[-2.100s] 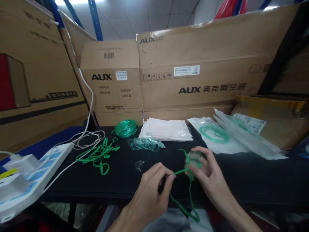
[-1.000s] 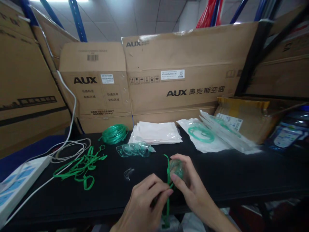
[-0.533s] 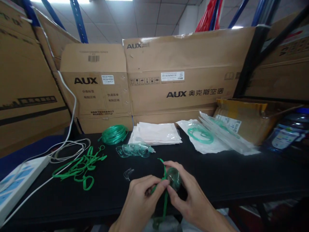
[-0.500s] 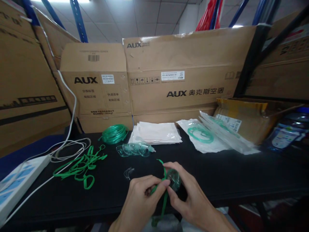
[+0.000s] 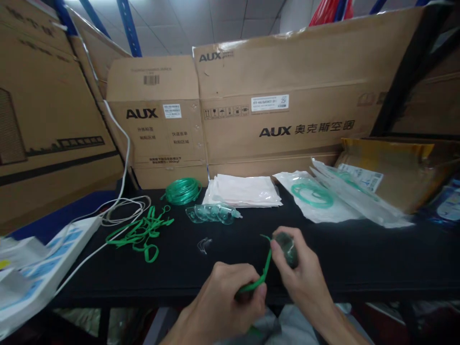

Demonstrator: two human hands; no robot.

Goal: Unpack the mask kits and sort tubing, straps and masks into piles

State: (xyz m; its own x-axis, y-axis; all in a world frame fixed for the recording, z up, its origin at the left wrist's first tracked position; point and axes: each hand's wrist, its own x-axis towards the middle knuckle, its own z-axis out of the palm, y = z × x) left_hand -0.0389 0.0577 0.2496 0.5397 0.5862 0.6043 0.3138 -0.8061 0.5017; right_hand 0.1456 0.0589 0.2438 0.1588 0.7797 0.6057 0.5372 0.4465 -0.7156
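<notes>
My left hand is closed round a green elastic strap, low at the front edge of the table. The strap runs up from its fingers to my right hand. There the fingers are wrapped round a clear greenish plastic mask; the strap's upper end shows beside the thumb, and I cannot tell whether it is fastened to the mask. Ahead lie several stacked clear masks and some thin clear loops. A heap of green straps is on the left.
A coil of green tubing, white packets and bagged tubing line the back of the black table. At left stand a power strip and white cable. Cardboard boxes wall the rear; a bottle is at right.
My hands have moved apart. The right one has shifted right with the mask, and the left one now pulls the strap into a longer stretch between them. The view has shifted slightly.
</notes>
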